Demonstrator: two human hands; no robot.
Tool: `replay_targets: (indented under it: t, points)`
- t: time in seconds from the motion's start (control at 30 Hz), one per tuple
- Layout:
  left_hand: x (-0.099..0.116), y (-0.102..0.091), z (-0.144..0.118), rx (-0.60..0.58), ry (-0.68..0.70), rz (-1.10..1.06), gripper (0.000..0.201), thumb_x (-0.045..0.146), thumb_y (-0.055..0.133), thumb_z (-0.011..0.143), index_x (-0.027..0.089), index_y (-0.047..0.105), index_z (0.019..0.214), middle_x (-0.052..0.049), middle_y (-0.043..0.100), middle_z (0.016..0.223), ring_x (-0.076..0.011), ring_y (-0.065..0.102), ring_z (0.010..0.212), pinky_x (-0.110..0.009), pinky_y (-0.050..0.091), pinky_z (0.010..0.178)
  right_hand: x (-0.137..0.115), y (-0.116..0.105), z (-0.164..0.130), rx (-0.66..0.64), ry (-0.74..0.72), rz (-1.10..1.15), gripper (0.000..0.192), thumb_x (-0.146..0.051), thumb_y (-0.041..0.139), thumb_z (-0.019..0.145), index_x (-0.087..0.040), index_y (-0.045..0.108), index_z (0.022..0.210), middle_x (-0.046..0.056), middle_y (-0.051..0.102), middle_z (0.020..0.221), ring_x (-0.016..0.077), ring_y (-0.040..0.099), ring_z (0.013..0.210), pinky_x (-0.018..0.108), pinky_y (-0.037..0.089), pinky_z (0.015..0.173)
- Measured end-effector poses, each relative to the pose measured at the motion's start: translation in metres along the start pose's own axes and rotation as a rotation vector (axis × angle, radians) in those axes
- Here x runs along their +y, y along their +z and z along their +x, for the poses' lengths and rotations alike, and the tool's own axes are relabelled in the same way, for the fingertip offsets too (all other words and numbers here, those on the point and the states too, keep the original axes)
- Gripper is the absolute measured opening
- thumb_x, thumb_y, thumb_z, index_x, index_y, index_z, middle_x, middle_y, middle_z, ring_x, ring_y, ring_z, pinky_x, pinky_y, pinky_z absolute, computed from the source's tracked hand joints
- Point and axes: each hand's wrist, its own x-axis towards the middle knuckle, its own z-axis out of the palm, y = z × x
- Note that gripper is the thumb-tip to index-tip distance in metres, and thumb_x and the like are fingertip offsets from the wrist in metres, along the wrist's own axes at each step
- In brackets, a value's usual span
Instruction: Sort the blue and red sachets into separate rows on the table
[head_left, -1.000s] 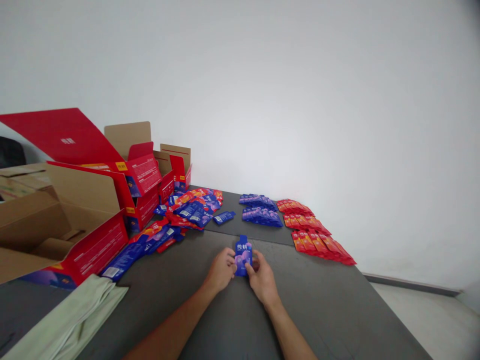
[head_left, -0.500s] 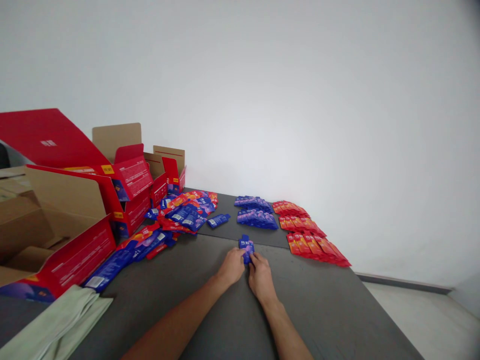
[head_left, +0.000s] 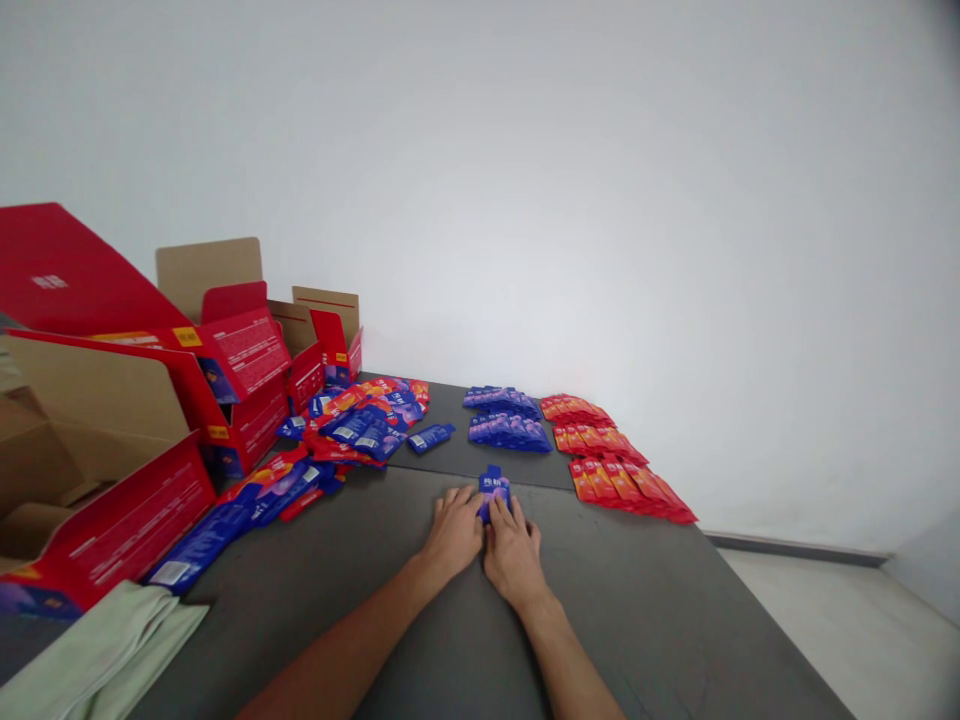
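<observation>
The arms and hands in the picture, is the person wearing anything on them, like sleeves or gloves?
No. Both forearms are bare, with no sleeves showing. The left hand and right hand wear no gloves, and no rings, watch or bracelets are visible. No markings can be made out.

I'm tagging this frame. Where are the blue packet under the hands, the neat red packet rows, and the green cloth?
blue packet (head_left: 493, 486), head view, its top part above the fingers
red packet rows (head_left: 616, 457), head view, middle of the rows
green cloth (head_left: 105, 655), head view, middle of the folds
</observation>
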Motion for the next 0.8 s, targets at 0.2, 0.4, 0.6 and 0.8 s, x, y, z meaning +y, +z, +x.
replay_targets:
  t: [0.2, 0.4, 0.6, 0.8]
  points:
    - [-0.03, 0.0, 0.013, 0.098, -0.058, 0.08, 0.041, 0.021, 0.043, 0.088, 0.014, 0.057, 0.126, -0.013, 0.051, 0.139, -0.0254, 0.04, 0.129, -0.04, 0.03, 0.107, -0.002, 0.003, 0.001, 0.033, -0.008, -0.021, 0.052, -0.024, 0.031, 0.094, -0.021, 0.038, 0.146, 0.006, 0.034, 0.154, 0.027, 0.018, 0.145, 0.051, 0.025, 0.108]
    - [-0.06, -0.007, 0.027, 0.178, -0.051, 0.182, 0.041, 0.022, 0.041, 0.09, 0.01, 0.057, 0.126, -0.017, 0.051, 0.137, -0.0263, 0.04, 0.131, -0.04, 0.029, 0.109, -0.02, -0.001, 0.0, 0.129, -0.079, -0.032, 0.051, -0.021, 0.029, 0.095, -0.021, 0.04, 0.145, 0.006, 0.033, 0.154, 0.0231, 0.013, 0.147, 0.047, 0.021, 0.112]
    - [-0.085, -0.014, 0.05, 0.225, -0.08, 0.273, 0.046, 0.021, 0.041, 0.089, 0.008, 0.053, 0.131, -0.019, 0.047, 0.143, -0.0292, 0.034, 0.136, -0.044, 0.022, 0.113, -0.046, -0.004, 0.026, 0.056, -0.155, -0.02, 0.06, -0.015, 0.039, 0.086, -0.017, 0.038, 0.146, 0.008, 0.034, 0.154, 0.0242, 0.02, 0.145, 0.042, 0.021, 0.113]
    - [-0.104, -0.021, 0.075, 0.134, -0.192, 0.261, 0.055, 0.03, 0.046, 0.088, 0.015, 0.043, 0.141, -0.015, 0.04, 0.149, -0.033, 0.028, 0.14, -0.054, 0.018, 0.112, -0.068, 0.0, 0.062, 0.063, -0.107, -0.013, 0.064, -0.013, 0.042, 0.08, -0.012, 0.039, 0.144, 0.011, 0.036, 0.152, 0.0259, 0.025, 0.143, 0.04, 0.026, 0.11]
